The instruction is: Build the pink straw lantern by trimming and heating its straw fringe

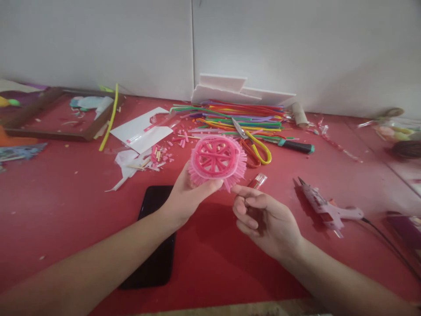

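Note:
A round pink craft piece [215, 159], with a spoked wheel pattern on top and a fringe of strips round its side, is held up above the table. My left hand [194, 193] grips it from the left, thumb along its front edge. Close by on the right is my right hand [263, 215], palm turned up, fingers loosely curled and apart, with the index fingertip at the fringe's lower right. Nothing shows in the right hand's grasp. A small clear-and-red tube [258, 180] lies just behind it.
A black phone [158, 259] lies under my left forearm. Scissors [255, 147], a dark-handled cutter [297, 146] and colourful pipe cleaners [243, 115] lie behind. On the right rests a corded glue gun [329, 208]; a brown frame [59, 134] sits far left.

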A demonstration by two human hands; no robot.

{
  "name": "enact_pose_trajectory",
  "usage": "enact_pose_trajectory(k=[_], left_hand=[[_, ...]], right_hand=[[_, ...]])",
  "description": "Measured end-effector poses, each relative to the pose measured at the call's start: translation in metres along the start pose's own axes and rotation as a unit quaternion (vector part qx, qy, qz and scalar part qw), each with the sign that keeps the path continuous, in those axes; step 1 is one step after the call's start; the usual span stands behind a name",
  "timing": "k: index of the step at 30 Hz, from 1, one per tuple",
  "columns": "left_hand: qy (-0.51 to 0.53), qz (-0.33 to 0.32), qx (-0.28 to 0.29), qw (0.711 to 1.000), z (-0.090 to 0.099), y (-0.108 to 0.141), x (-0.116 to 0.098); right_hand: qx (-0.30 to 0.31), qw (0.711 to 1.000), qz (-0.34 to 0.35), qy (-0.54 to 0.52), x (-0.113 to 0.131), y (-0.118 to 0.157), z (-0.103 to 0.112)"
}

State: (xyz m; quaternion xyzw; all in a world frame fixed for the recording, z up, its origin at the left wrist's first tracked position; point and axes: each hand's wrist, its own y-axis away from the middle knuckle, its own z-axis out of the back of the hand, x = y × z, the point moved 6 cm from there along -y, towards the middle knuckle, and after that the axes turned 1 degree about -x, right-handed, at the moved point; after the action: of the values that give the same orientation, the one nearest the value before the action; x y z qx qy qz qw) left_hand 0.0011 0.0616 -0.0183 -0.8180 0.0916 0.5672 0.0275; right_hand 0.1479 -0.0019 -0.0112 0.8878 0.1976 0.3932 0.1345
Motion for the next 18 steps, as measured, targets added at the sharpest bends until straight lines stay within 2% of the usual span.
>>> enact_pose_trajectory(k=[10,14,18], left_hand=[[-0.014,-0.018,0.005,1.000,0.0007,0.0005,-0.0002],[-0.017,-0.020,-0.015,1.000,0.0019,-0.0007,-0.0001],[0.000,-0.003,-0.032,0.999,0.0018,-0.0012,-0.0014]], right_hand=[[0.035,0.999,-0.004,-0.022,0.0003,0.0012,-0.0034],[0.055,0.998,-0.013,-0.015,0.0002,0.0045,-0.0084],[0.032,0.999,0.016,0.006,0.0025,0.0053,-0.0064]])
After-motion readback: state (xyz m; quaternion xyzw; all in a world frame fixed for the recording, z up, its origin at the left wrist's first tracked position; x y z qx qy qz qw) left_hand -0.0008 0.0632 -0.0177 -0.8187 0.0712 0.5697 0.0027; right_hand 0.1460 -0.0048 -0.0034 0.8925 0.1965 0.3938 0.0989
